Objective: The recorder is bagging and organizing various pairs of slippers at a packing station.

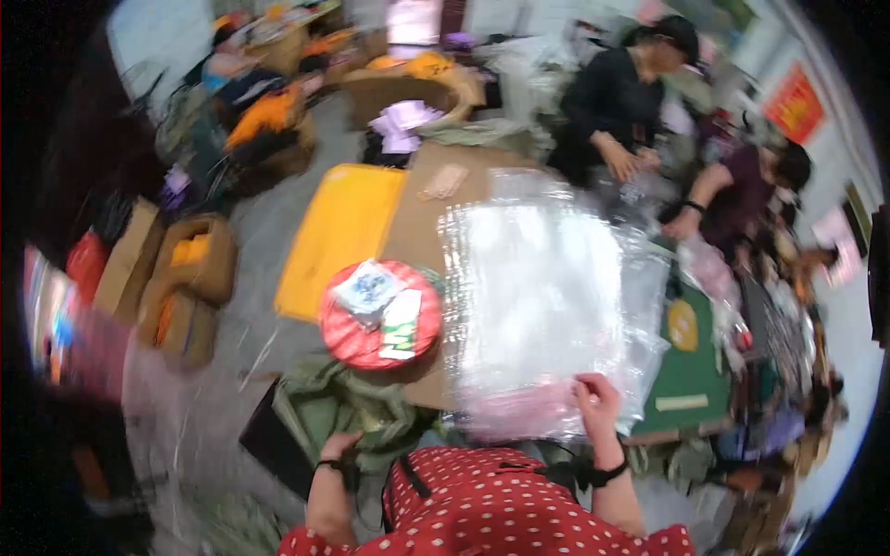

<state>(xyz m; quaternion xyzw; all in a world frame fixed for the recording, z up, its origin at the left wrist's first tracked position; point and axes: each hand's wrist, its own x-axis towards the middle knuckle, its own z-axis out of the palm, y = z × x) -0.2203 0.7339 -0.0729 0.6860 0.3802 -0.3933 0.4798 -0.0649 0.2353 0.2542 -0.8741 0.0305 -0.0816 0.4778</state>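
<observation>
A stack of clear plastic bags (533, 278) lies on the table before me, with pinkish material (519, 408) showing at its near end. At the near right of this stack is my right hand (599, 404), its fingers bent together on the edge of a bag. My left hand (340, 448) hangs low beside a heap of olive-green cloth (357, 408); blur hides whether its fingers grip the cloth. Left of the stack, a round red bundle (338, 343) carries a small clear packet (369, 291) and a white-and-green card (400, 324).
A yellow sheet (348, 232) and brown cardboard (445, 199) cover the table's left side; a green board (695, 371) lies right. Two people (612, 102) (742, 190) work at the far right. Cardboard boxes (199, 255) stand on the floor at left.
</observation>
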